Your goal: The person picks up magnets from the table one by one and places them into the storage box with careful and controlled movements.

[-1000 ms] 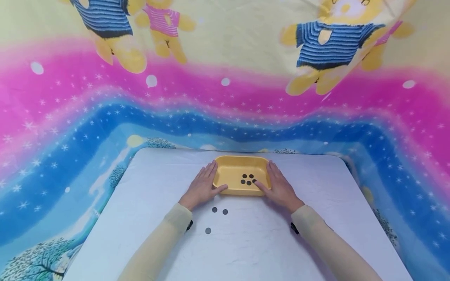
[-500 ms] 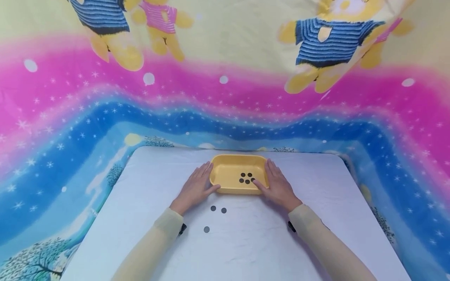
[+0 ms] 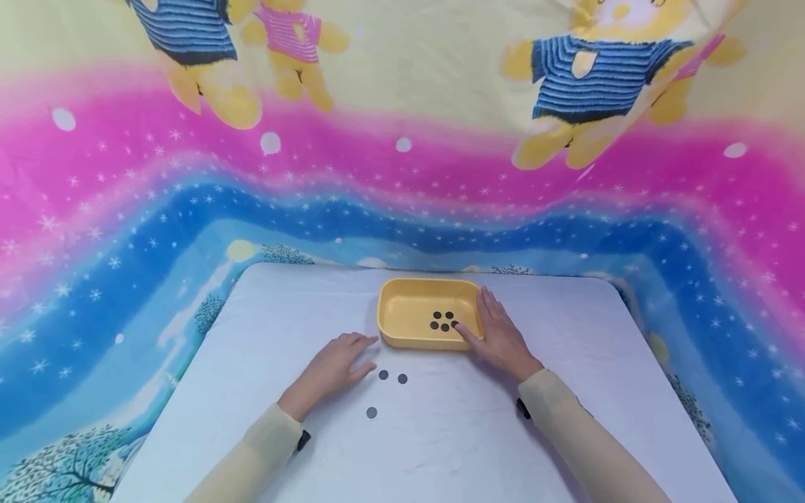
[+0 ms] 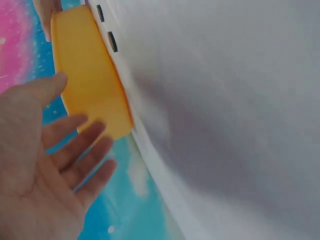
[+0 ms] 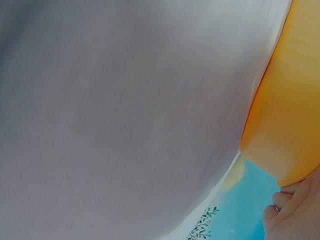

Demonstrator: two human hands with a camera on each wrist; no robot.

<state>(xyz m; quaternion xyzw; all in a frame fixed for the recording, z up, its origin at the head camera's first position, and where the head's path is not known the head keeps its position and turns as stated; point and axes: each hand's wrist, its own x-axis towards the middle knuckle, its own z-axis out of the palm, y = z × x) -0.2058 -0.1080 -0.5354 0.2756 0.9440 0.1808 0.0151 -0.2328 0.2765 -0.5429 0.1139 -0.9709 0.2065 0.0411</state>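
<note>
A yellow tray (image 3: pixel 409 344) stands near the table's far edge, with several dark discs (image 3: pixel 445 327) inside toward its right. My right hand (image 3: pixel 501 340) rests along the tray's right end, thumb over the near rim by the discs. Off the tray's near left corner, my left hand (image 3: pixel 333 367) hovers with its fingers spread and holds nothing; the left wrist view shows this hand (image 4: pixel 60 160) with its palm in sight beside the tray (image 4: pixel 87 65). Three loose discs lie on the cloth: one (image 3: pixel 383 375) by the left thumb, another (image 3: pixel 402 378) beside it, and a third (image 3: pixel 372 413) nearer me.
A white cloth covers the table (image 3: pixel 465 447). Behind it and along both sides hangs a printed curtain (image 3: pixel 402 188) with bears and snowflakes, close to the table's far edge.
My left hand has let go of the tray's left end and moved back toward me and to the left, close to the loose discs. The right hand keeps its place on the tray.
</note>
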